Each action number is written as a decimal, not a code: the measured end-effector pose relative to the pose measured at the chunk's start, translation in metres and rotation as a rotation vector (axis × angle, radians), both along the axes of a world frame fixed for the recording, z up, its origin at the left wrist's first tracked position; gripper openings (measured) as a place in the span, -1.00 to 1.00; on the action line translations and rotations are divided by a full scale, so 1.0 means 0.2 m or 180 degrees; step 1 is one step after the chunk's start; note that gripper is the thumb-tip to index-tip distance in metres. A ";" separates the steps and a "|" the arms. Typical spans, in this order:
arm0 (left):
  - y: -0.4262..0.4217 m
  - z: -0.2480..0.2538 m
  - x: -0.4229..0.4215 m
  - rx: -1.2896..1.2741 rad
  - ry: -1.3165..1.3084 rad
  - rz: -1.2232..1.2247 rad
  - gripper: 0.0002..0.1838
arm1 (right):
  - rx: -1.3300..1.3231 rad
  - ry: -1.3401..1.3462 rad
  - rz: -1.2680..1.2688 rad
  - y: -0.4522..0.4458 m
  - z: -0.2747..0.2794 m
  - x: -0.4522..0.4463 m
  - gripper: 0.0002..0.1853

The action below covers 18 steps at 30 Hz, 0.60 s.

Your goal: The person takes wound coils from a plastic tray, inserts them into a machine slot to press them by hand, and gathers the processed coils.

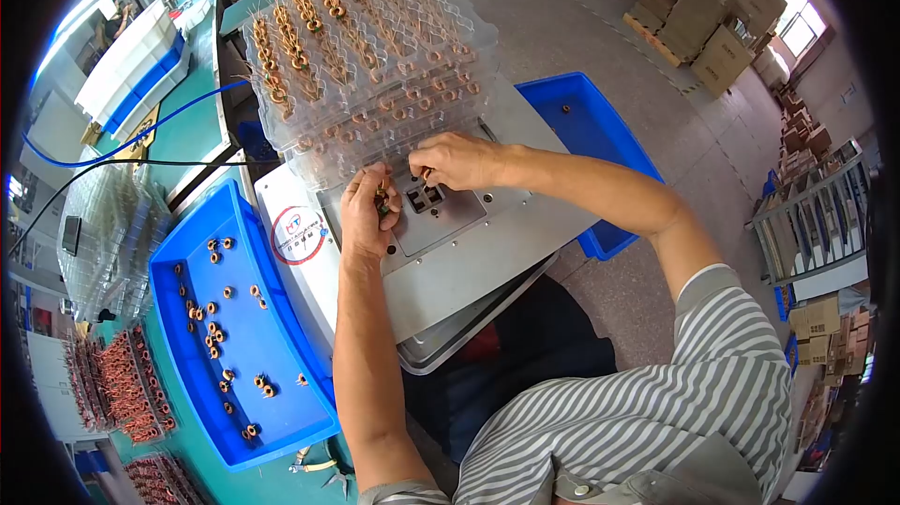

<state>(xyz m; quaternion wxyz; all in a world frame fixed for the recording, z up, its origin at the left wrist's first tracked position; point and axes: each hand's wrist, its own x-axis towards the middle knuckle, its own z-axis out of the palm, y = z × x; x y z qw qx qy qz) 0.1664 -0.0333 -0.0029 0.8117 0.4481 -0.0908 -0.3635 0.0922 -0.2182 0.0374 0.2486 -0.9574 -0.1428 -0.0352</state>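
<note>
My left hand [366, 214] is closed around a few small copper-wound toroid coils [382, 202], partly hidden by the fingers. To its right, my right hand [455, 163] pinches one coil [427, 173] at the fingertips. Just below those fingertips sits a dark fixture with square openings [425, 198], set in a metal plate [450, 230] on the machine top. Behind both hands rises a stack of clear plastic trays [375, 97], filled with coils whose wire leads point up.
A blue bin [272, 336] with scattered coils stands at the left. Another blue bin [600, 125] lies beyond my right forearm. Pliers [314, 464] rest on the green bench. Red-wired parts [131, 388] fill trays at far left. Cardboard boxes [698, 27] stand on the floor.
</note>
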 end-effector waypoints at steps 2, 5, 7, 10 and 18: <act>0.00 0.01 0.00 0.0000 0.0021 0.0024 -0.79 | 0.0068 -0.0019 0.0026 -0.01 -0.01 0.01 -0.84; 0.00 0.01 0.00 -0.0014 0.0022 0.0006 -0.78 | 0.0128 -0.0016 0.0038 -0.02 0.00 0.02 -0.85; 0.00 0.01 0.00 0.0016 -0.0014 -0.0006 -0.77 | 0.0356 0.0158 -0.0072 -0.02 0.00 0.01 -0.84; 0.00 0.01 0.00 0.0036 -0.0004 -0.0008 -0.77 | 0.0389 0.0245 -0.0055 -0.02 -0.03 0.01 -0.85; 0.00 0.00 0.00 0.0083 -0.0062 -0.0061 -0.76 | -0.0293 0.0020 0.0179 0.05 -0.13 0.01 -0.90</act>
